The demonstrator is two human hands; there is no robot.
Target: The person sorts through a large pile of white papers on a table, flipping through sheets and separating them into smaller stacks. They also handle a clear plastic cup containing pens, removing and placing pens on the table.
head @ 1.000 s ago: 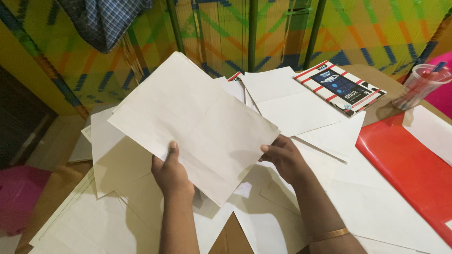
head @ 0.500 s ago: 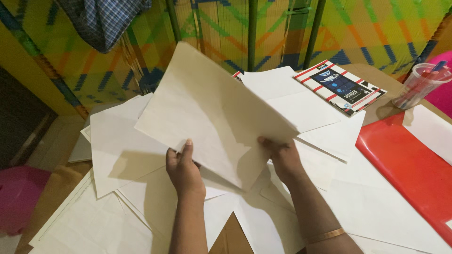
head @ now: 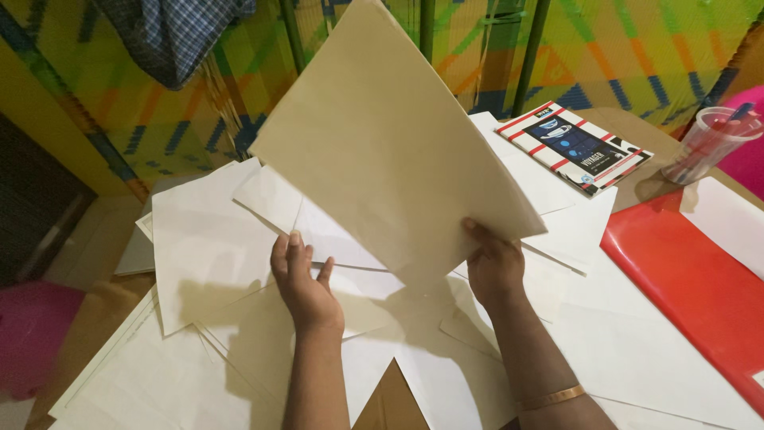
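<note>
- Cream paper sheet [head: 398, 135]: raised above the table, tilted steeply, top corner reaching the upper frame edge. Its lower right edge sits in the right hand.
- Right hand [head: 495, 267]: fingers clamped on the lower edge of the raised sheet, thumb on the near face. A thin bangle [head: 551, 396] circles the forearm.
- Left hand [head: 302, 279]: palm down, fingers loosely spread and apart, resting on the loose white sheets [head: 207, 247] just below the raised sheet. It grips nothing.
- The loose white sheets overlap in disorder and cover most of the table [head: 390, 402]; a brown wedge of bare surface shows between the forearms.
- Red folder [head: 692, 287]: flat on the right side of the table, partly under a white sheet at its far corner.
- Notebook with red-striped cover [head: 574, 147]: flat beyond the right hand, well apart from it, lying on the far sheets.
- Clear plastic cup [head: 711, 143]: stands at the far right, beyond the red folder, holding pens.
- Woven mat wall [head: 637, 48]: yellow, green and orange pattern behind the table.
- Checked cloth [head: 179, 36]: hangs at upper left.
- Pink object [head: 32, 330]: low at the left edge, off the table; kind cannot be told.
</note>
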